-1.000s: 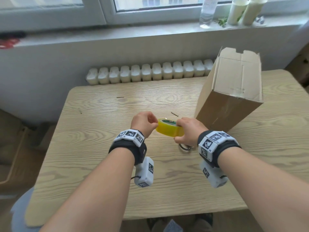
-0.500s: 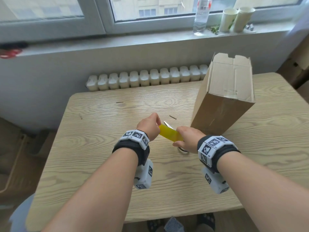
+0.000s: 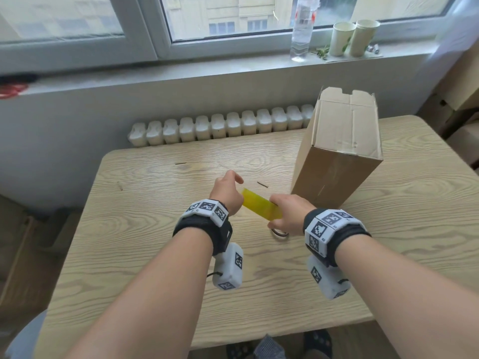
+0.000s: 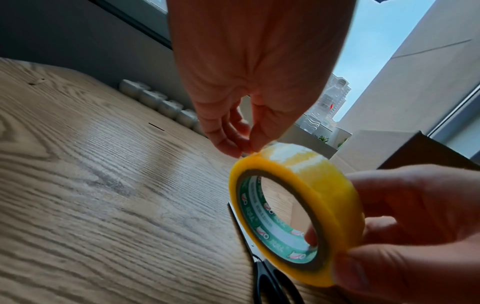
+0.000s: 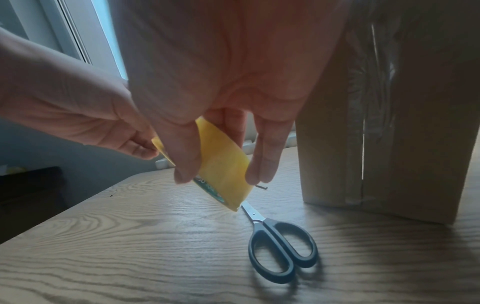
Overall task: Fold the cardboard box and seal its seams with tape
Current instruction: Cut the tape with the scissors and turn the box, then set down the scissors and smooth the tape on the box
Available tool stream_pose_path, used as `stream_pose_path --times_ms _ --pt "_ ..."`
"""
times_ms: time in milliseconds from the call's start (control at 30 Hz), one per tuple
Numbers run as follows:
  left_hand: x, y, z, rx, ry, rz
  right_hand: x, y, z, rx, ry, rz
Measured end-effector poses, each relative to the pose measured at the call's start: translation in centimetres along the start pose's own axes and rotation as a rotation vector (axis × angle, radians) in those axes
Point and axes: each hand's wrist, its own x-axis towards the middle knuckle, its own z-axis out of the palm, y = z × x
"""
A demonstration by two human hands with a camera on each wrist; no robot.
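Note:
A tall cardboard box (image 3: 337,151) stands upright on the wooden table (image 3: 155,255) at the right, its top flaps folded down; clear tape runs down its near side (image 5: 363,102). My right hand (image 5: 219,176) grips a yellow tape roll (image 3: 261,207) above the table, thumb on one face and fingers through the core and on the outer side. My left hand (image 4: 241,150) pinches the outer layer at the top rim of the roll (image 4: 298,205). No free strip of tape shows.
Black-handled scissors (image 5: 280,251) lie shut on the table right under the roll, blades pointing away, close to the box's foot. Small dark splinters (image 3: 262,184) lie on the tabletop. A bottle (image 3: 302,29) and paper cups (image 3: 355,37) stand on the windowsill.
The roll has tipped from lying flat to standing on edge between my hands. My left fingers have moved up to its top rim. The box has not moved.

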Motion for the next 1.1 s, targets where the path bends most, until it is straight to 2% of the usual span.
stream_pose_path --times_ms 200,333,467,600,667,800,933,1100 --pt "0.3 -0.2 -0.3 0.018 0.089 -0.008 -0.3 0.0 0.4 -0.001 0.000 -0.001" --pt "0.1 0.0 -0.2 0.040 0.096 -0.010 -0.6 -0.3 0.7 -0.017 0.003 -0.014" --pt "-0.1 0.6 -0.4 0.174 0.093 0.009 0.0 -0.6 1.4 -0.033 -0.017 -0.008" --pt "-0.5 2.3 -1.4 0.220 0.044 0.103 0.6 -0.3 2.1 0.009 -0.050 0.060" --pt "-0.8 3.4 -1.9 0.230 0.020 0.163 0.6 0.0 1.8 0.090 -0.051 0.083" --pt "-1.0 4.4 -3.2 0.196 -0.015 0.212 0.7 0.4 1.5 0.478 -0.025 0.068" --pt "-0.7 4.3 -4.0 0.160 0.036 0.229 0.5 0.2 0.7 0.861 -0.036 0.084" --pt "-0.5 4.6 -3.9 0.154 0.108 0.249 0.4 0.2 -0.1 0.941 -0.025 0.114"
